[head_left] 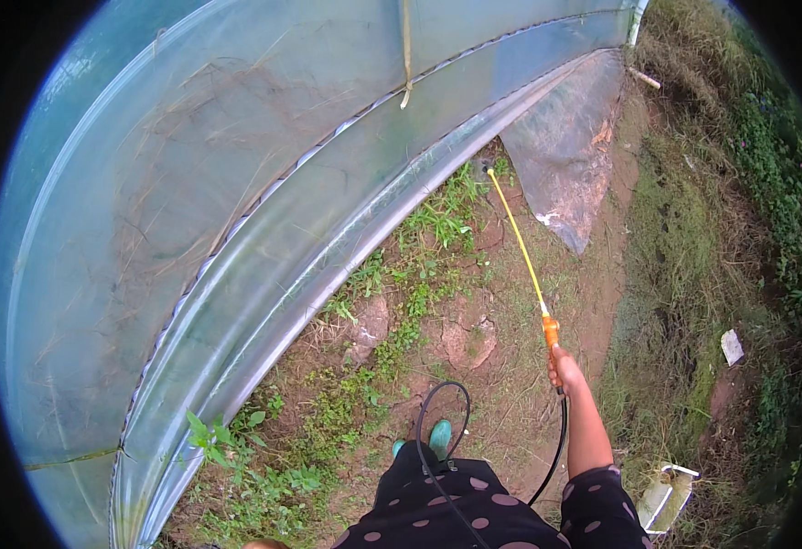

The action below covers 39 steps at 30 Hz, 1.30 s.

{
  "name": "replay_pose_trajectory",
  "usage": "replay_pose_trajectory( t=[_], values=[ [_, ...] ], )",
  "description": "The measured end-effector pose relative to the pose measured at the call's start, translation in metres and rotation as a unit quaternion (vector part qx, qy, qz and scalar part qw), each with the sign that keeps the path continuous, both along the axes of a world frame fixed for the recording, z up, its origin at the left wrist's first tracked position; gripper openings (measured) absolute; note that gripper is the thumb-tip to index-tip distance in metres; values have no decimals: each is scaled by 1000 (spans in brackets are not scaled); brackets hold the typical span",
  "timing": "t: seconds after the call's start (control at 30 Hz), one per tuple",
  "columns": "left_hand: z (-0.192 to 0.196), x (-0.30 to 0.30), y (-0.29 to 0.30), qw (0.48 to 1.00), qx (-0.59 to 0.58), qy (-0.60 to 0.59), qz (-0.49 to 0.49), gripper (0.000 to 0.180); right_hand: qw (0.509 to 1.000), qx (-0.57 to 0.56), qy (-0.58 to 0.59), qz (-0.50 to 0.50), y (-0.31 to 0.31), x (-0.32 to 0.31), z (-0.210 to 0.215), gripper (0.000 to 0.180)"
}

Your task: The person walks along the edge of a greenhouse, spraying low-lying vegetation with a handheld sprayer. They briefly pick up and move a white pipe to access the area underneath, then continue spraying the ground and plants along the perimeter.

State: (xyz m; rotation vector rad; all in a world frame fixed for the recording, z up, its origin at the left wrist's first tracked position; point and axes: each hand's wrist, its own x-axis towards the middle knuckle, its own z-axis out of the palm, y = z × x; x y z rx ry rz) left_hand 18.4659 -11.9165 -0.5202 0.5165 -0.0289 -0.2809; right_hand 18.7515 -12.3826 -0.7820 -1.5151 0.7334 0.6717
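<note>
My right hand (565, 371) is wrapped round the orange handle of a sprayer wand (522, 240). The wand's thin yellow tube slants away up and to the left, and its dark nozzle end hangs near the weeds (446, 209) at the foot of a plastic sheet wall. From the handle's lower end a black hose (563, 439) runs down and loops in front of my body. Only a sliver of skin, seemingly my left hand (265, 544), shows at the lower edge; its fingers are hidden.
Clear plastic sheeting (263, 247) curves along the left side. A torn flap of film (561, 151) lies beyond the nozzle. Stones (468, 343) sit in the dirt ahead of my green shoes (439, 437). Grass, a white scrap (732, 348) and a pale box-like piece (666, 499) are on the right.
</note>
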Motion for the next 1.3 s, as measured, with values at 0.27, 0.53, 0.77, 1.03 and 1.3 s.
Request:
replay_pose_trajectory(
  t=[0.27,0.53,0.77,1.03,1.3],
  values=[
    [-40,46,-9,867,431,247,32,31,999,-12,34,-9,-6,-36,5,29],
    [-120,31,1,708,609,333,128,16,996,3,76,44,4,-118,22,31],
    [-245,11,26,605,692,385,88,17,990,-27,138,1,-15,-190,23,32],
    [-294,-14,49,663,617,423,36,15,993,-38,109,-7,3,-205,26,34],
    [-197,-7,68,864,276,421,-2,21,985,-74,106,117,20,-261,52,36]
  ],
)
